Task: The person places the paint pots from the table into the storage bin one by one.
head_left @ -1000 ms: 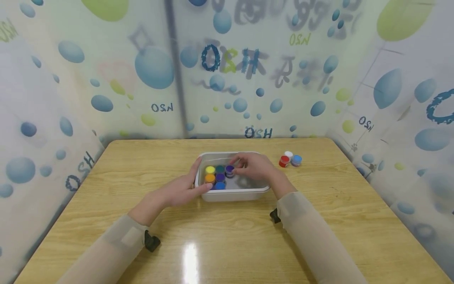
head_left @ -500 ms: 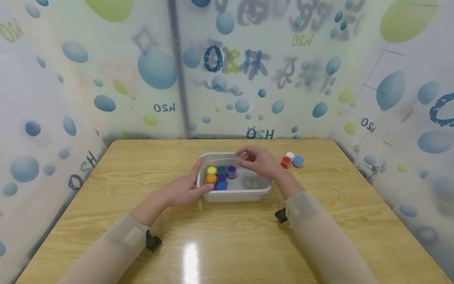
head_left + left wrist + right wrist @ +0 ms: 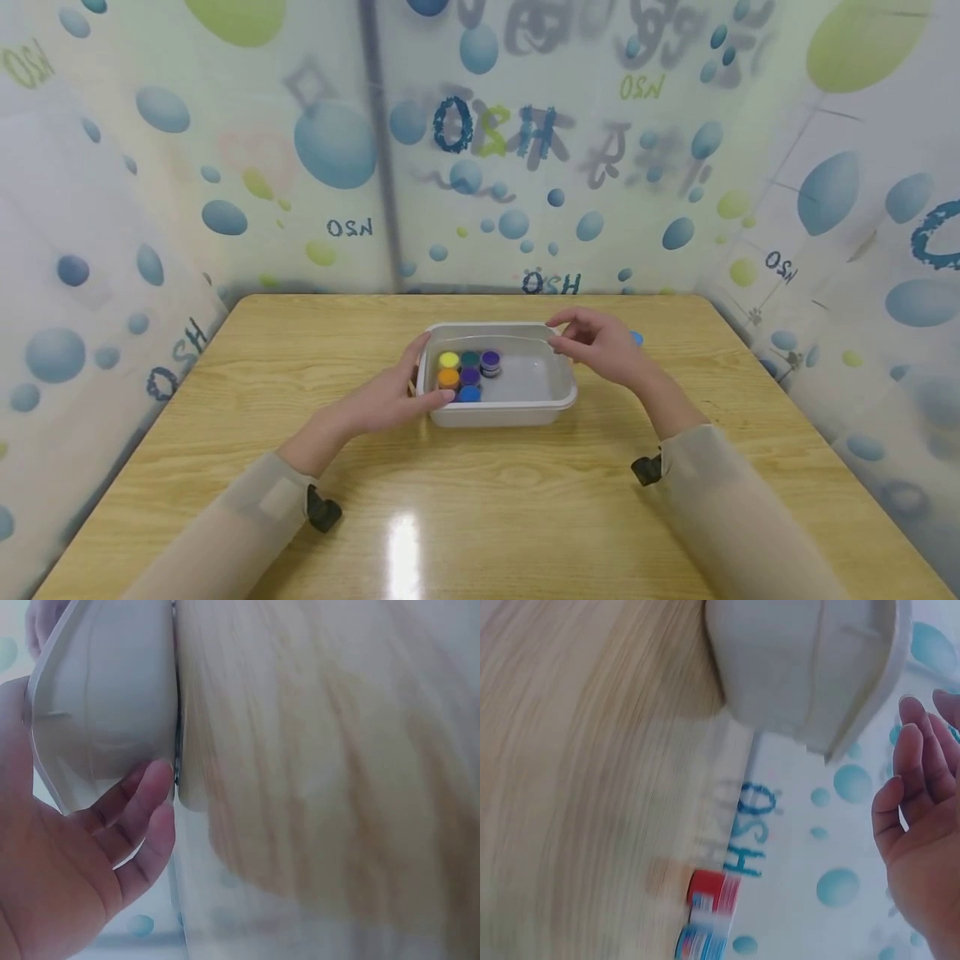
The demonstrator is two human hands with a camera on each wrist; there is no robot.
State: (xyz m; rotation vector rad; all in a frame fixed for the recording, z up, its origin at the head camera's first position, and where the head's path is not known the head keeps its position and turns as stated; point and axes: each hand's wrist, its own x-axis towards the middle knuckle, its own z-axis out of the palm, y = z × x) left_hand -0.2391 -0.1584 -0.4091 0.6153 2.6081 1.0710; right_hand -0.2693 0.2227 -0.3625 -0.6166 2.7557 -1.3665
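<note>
Bright, even light surrounds a white plastic tub, a streak of glare whitening the wood-grain table in front of it. Wide-angle distortion stretches the printed side walls left and right of the tub. The left wrist view is hazy, wood grain smeared beside the tub; the right wrist view softens a red jar apart from it, blurring its label.
</note>
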